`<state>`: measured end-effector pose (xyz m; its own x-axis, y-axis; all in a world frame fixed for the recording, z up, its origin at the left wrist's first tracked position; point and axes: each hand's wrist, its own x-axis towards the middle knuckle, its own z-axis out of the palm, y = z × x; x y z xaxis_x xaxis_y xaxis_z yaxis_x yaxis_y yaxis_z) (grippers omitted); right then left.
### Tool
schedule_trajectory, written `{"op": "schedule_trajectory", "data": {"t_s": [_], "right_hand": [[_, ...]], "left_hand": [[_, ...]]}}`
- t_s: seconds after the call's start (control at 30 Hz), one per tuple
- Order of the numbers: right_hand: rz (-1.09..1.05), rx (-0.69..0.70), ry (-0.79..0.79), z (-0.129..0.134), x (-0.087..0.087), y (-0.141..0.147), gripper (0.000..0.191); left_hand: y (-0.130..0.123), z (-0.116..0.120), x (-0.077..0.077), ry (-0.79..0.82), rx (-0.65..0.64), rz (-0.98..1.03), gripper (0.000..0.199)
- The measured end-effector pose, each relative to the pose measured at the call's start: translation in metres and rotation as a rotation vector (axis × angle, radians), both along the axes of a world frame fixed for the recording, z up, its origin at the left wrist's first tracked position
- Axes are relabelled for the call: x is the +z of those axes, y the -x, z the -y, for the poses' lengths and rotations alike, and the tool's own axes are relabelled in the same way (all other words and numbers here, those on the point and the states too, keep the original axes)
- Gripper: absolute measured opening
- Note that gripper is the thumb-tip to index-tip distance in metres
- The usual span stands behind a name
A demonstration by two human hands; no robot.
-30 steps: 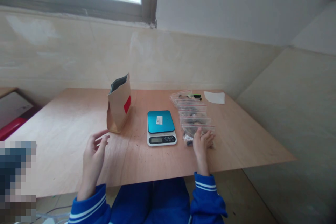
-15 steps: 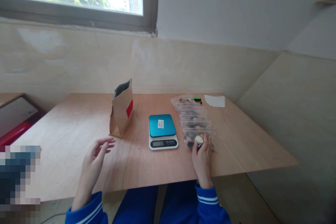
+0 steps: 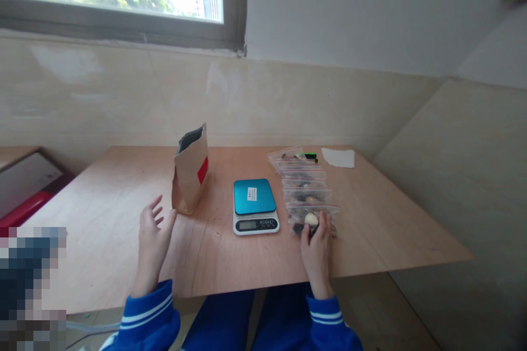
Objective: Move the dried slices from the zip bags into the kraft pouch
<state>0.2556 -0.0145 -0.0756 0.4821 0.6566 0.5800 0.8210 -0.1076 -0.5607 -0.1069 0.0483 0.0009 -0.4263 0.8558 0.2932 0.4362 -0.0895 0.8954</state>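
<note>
My left hand [image 3: 155, 236] is raised over the table's left part, fingers spread and holding nothing. Its thumb tip is close to the lower left corner of a standing brown paper bag [image 3: 190, 181] with a red patch and an open top; I cannot tell whether they touch. My right hand [image 3: 318, 252] is closed around the lower part of the nearest clear zip-lock bag [image 3: 302, 214]. Dark pieces and a pale round piece show in that bag, partly hidden by my fingers. Between my hands sits a kitchen scale [image 3: 255, 205] with a blue plate.
Several more filled zip-lock bags [image 3: 307, 178] overlap in a row behind the nearest one. A green-and-black pen [image 3: 309, 157] and a white paper sheet [image 3: 338, 158] lie at the back right of the wooden table [image 3: 230, 269]. A blurred-out patch covers the lower left.
My left hand has moved forward and slightly right, closer to the paper bag, and its fingers have spread. My right hand has stayed at the nearest zip-lock bag.
</note>
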Motion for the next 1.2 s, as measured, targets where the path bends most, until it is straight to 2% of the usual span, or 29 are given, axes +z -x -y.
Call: {"op": "schedule_trajectory", "data": {"t_s": [0.13, 0.23, 0.4, 0.6, 0.8, 0.9, 1.03, 1.1, 1.13, 1.2], "right_hand": [[-0.003, 0.001, 0.005, 0.000, 0.000, 0.000, 0.058], [-0.005, -0.002, 0.002, 0.001, 0.001, 0.001, 0.058], [-0.016, -0.008, -0.001, 0.001, 0.004, 0.002, 0.058], [-0.013, -0.002, 0.001, 0.001, 0.005, 0.002, 0.057], [-0.029, 0.023, -0.046, 0.003, 0.006, 0.001, 0.053], [-0.051, 0.031, -0.112, 0.005, 0.007, -0.001, 0.049], [-0.143, -0.003, -0.170, 0.008, 0.010, -0.003, 0.046], [-0.218, -0.020, -0.182, 0.010, 0.017, -0.001, 0.046], [-0.258, -0.026, -0.187, 0.012, 0.022, 0.002, 0.045], [-0.328, -0.005, -0.190, 0.015, 0.040, 0.009, 0.045]], "left_hand": [[0.000, -0.022, 0.002, -0.029, -0.050, -0.094, 0.066], [-0.004, -0.036, 0.010, -0.035, -0.077, -0.103, 0.052], [-0.005, -0.044, 0.019, 0.015, -0.023, -0.133, 0.036], [0.009, -0.049, 0.010, 0.003, 0.039, -0.062, 0.026], [0.014, -0.062, 0.008, 0.011, -0.067, 0.018, 0.032], [0.006, -0.050, 0.010, 0.001, -0.008, 0.082, 0.033], [-0.016, -0.012, 0.013, -0.055, 0.234, 0.209, 0.035], [-0.031, 0.008, 0.017, -0.132, 0.290, 0.289, 0.027], [-0.040, 0.016, 0.021, -0.149, 0.266, 0.335, 0.020], [-0.058, 0.029, 0.030, -0.154, 0.126, 0.343, 0.012]]}}
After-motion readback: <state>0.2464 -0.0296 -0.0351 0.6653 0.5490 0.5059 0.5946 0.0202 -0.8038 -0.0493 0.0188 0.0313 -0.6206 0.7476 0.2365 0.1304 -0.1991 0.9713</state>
